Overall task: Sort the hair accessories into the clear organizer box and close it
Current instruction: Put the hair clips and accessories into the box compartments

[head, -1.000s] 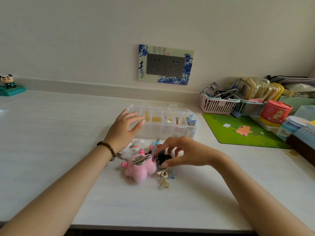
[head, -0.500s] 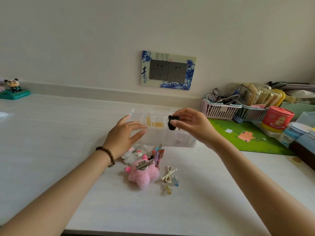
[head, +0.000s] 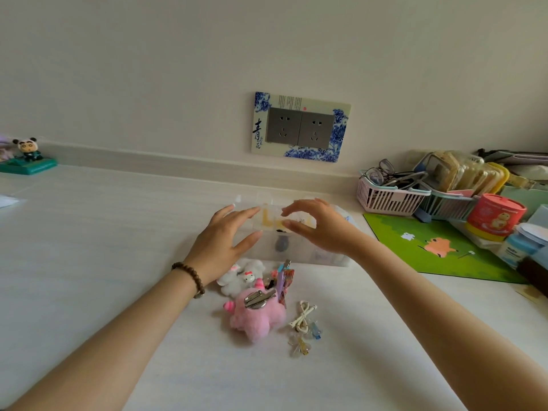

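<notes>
Organizer box [head: 323,256] stands on the table [head: 103,232] just behind the unsorted accessories [head: 258,320], left hand [head: 221,247] against its near wall with grip spread, apparently steadying it, right hand [head: 321,228] poised over the compartments with grip loosely spread and empty, a dark piece [head: 281,244] lying inside.

Dropped black hair accessory [head: 281,243] from right hand [head: 320,225] into clear organizer box [head: 326,258]; fingers now loose, empty.
</notes>
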